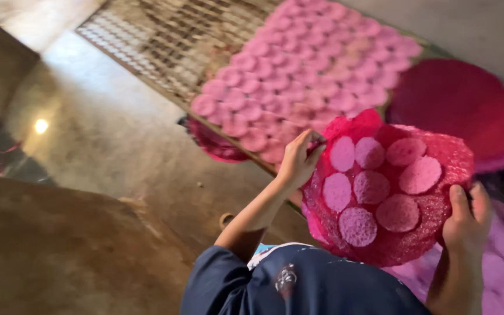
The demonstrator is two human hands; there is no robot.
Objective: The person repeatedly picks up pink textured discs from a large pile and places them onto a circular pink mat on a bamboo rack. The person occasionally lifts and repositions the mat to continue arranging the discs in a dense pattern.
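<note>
Both hands grip a round red mesh tray (pixel 433 153) carrying pink discs (pixel 370 186): left hand (pixel 298 160) fingers pinched on its far-left rim, right hand (pixel 466 217) clamped on its near-right edge. Tilted, it could shed discs onto the floor (pixel 118 134). The rack (pixel 164 41) beyond holds more; no labels show.

Right hand (pixel 466 219): fingers wrap behind the red mesh tray (pixel 438 157), so only thumb and knuckles show; forearm cut off by the bottom edge. Left hand (pixel 298 160): fingertips blurred at the tray rim, can't tell the exact grip. Dark red stack (pixel 456 99) runs off the right edge, the drying rack (pixel 164 41) is clipped at the top, and a second red tray (pixel 214 143) sits mostly hidden under the rack.
</note>
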